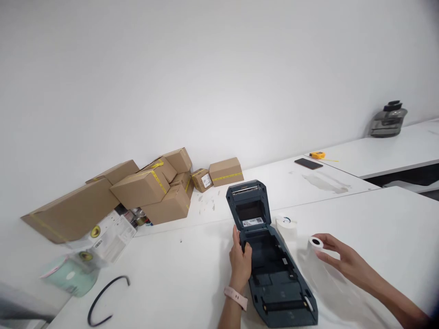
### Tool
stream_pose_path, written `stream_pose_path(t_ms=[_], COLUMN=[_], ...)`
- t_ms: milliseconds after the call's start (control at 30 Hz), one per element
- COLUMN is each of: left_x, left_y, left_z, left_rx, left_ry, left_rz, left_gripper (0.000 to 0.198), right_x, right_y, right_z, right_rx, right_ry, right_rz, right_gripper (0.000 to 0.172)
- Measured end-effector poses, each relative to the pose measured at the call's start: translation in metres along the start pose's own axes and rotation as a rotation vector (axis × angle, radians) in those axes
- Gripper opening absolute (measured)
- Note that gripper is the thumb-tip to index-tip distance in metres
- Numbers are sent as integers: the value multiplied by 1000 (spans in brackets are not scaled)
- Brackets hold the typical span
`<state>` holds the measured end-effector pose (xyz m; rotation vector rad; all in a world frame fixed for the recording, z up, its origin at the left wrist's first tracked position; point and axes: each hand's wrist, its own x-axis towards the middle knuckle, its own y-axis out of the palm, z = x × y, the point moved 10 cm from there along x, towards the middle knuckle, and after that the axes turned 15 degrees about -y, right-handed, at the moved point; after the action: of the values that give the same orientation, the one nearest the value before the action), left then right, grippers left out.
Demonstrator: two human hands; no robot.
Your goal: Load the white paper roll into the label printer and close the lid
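A dark label printer (274, 269) lies on the white table with its lid (248, 205) raised. Inside, its bay shows no roll. My left hand (240, 260), above a pink wristband (235, 298), grips the printer's left edge near the hinge. To the right of the printer, my right hand (334, 253) pinches a small white paper roll (315, 243) with a dark core between thumb and fingers. Thin see-through plastic (339, 292) spreads below the roll. Behind it, beside the printer, sits another white roll (286, 225).
Cardboard boxes (144, 189) are piled at the back left. A mint-green pouch (70, 276), a clear bag with avocado pictures (109, 235) and a black curved strip (98, 301) lie at left. Farther right are a phone (308, 163), yellow tape measure (317, 155) and grey bottle (389, 121).
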<state>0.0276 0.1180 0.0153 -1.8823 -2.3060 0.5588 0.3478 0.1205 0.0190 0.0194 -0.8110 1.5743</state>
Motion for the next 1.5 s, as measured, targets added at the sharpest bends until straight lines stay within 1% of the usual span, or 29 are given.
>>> stream_pose_path(t_ms=[67,100,133,200,267,300,400,500,567,633,700,767,833,867,933,1033,1100,1133,1167,1200,1267,1300,1333,1400,1500], left_x=[0,0,-1,-1,-1,-1,-1,0,0,1,1,0,-1,-1,-1,-1,-1,-1,-1,-2,-2,-2,-2,-2,-2], left_y=[0,0,0,0,0,0,-1,-1,-1,0,0,-1,-2,-2,-3,-3,-2,-2,-1,-2,-3,-3,-4,-4,-3], left_z=[0,-1,-1,-1,0,0,3,4,4,3,2,2,1,1,3,4,4,3,3,2,0,1,2,5,8], left_rx=[-15,-24,-32,-48,-58,-61,-77,-85,-87,-93,-96,-96,-96,-95,-88,-80,-89,-96,-101,-104,-102,-97,-92,-77,-67], left_ry=[20,29,34,36,29,25,15,18,25,29,24,17,10,4,-7,-12,-8,-5,1,8,11,6,-4,-31,-50], left_rz=[-4,-6,-7,-7,-6,-7,-7,-7,-1,6,7,3,-2,-5,-16,-20,-10,-6,-4,-5,-21,-28,-35,-41,-37], left_gripper=[70,69,69,68,67,67,63,62,62,61,61,62,63,63,62,61,60,59,59,59,60,61,62,62,61], right_x=[-14,-19,-22,-26,-26,-25,-17,7,32,59,80,93,98,97,94,88,88,89,90,91,88,87,87,90,91], right_y=[9,16,21,29,32,31,22,6,4,14,32,50,62,63,58,37,26,26,31,41,68,82,95,118,137], right_z=[-38,-53,-64,-76,-77,-76,-71,-66,-61,-55,-48,-40,-33,-31,-26,-16,3,18,38,61,102,115,123,129,126], right_rx=[10,8,-7,-36,-36,-20,87,126,75,31,42,80,114,131,194,296,319,337,364,394,384,330,256,99,-49], right_ry=[72,110,148,202,215,214,193,163,132,96,70,52,39,44,71,117,106,73,24,-43,-151,-183,-206,-243,-289], right_rz=[-14,1,-6,-8,2,5,4,2,59,156,267,358,409,405,373,307,317,359,430,526,733,811,862,912,935], right_gripper=[42,42,42,42,47,52,68,67,69,75,78,75,71,68,66,62,60,60,61,64,67,66,65,64,68])
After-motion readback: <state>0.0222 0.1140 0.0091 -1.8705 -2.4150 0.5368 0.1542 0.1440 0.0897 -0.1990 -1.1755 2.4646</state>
